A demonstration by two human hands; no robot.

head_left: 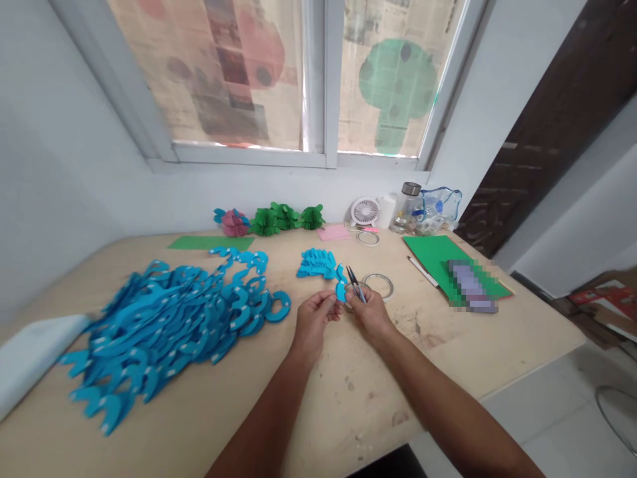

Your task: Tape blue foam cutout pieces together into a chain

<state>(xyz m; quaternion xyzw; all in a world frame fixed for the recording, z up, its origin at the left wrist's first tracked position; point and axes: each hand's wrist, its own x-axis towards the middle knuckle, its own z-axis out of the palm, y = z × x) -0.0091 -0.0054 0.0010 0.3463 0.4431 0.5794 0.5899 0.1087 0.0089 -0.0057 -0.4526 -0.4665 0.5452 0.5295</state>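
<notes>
Left hand (312,320) and right hand (372,317) meet, fingertips closed on a small blue piece (341,291) between them; the right also grips a dark-tipped tool (355,284). Just beyond lies a blue cluster (316,264); leftward, a large blue heap (174,318) covers the table (341,415).

1 blue piece (341,291), apparently curved

The place is looking like a handicraft corner, home or school being unclear: newsprint (355,26) bearing a green tree-like shape (398,76) is covering the window (331,99), blue crescent-shaped cut-outs (174,318) are lying heaped on a wooden table (331,411), and green paper pom-poms (283,218) are lining the wall (273,184).
</notes>
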